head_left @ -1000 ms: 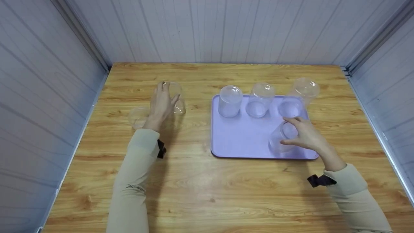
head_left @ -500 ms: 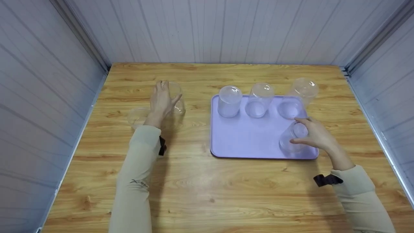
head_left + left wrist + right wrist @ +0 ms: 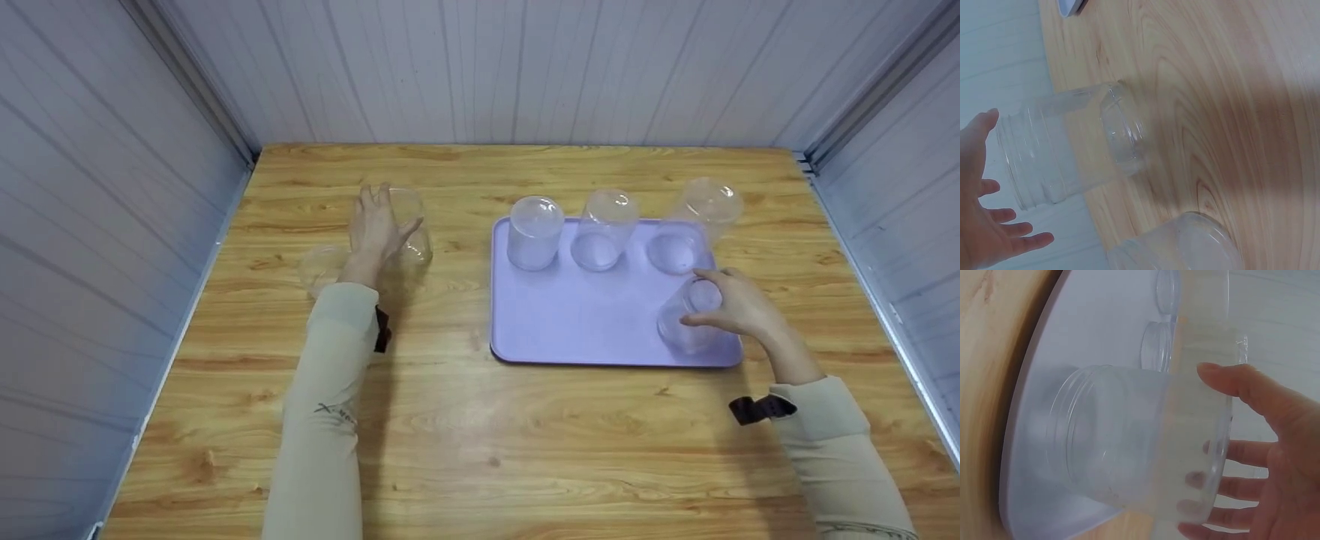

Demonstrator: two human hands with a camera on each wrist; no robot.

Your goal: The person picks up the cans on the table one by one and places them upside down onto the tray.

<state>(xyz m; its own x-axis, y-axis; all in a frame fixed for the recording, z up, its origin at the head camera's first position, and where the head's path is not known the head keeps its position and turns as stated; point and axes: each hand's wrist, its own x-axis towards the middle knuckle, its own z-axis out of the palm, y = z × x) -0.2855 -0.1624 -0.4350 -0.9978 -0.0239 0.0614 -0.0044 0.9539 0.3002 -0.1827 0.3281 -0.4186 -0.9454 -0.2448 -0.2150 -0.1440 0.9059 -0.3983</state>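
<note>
My left hand is beside a clear plastic jar that stands upright on the table, left of the tray. In the left wrist view its thumb and fingers are spread near the threaded mouth, with nothing gripped. A second clear jar stands close by, partly behind the left wrist in the head view. On the right, my right hand grips another clear jar near its base end. That jar is upside down, its threaded neck toward the purple tray, at the front right corner.
Along the tray's back edge stand three more clear jars, a left one, a middle one and a right one. White panel walls enclose the wooden table at the back and sides.
My right hand has shifted right with the jar, toward the tray's right edge. The left hand has stayed beside its jar with only a slight shift.
</note>
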